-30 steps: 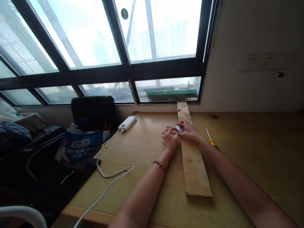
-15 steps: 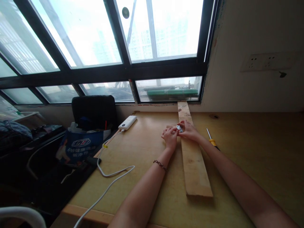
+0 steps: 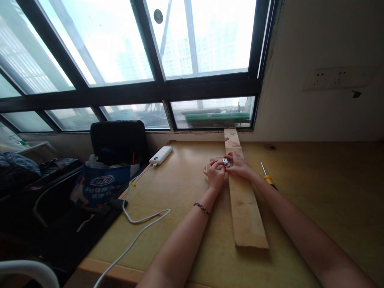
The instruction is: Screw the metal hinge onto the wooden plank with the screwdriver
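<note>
A small silver metal hinge (image 3: 227, 162) with holes in it is held over the long wooden board (image 3: 247, 212). My right hand (image 3: 238, 165) grips it from the right, fingers curled around its far edge. From the left, my left hand (image 3: 215, 174) has its fingers closed at the hinge's left end. Behind the left fingers a short piece of wood (image 3: 216, 159) shows in part, mostly covered. To the right of my right forearm lies a screwdriver (image 3: 267, 177) with a yellow and black handle, its shaft pointing away from me.
A white power bank (image 3: 161, 155) with a white cable (image 3: 150, 222) lies on the left side of the wooden table (image 3: 180, 192). Beyond the left edge stand a black chair (image 3: 118, 136) and a blue bag (image 3: 100, 184). The window (image 3: 210, 86) and wall border the far edge.
Both hands stay almost in place at the hinge. The left fingers have shifted very slightly, and a little more of the hinge shows.
</note>
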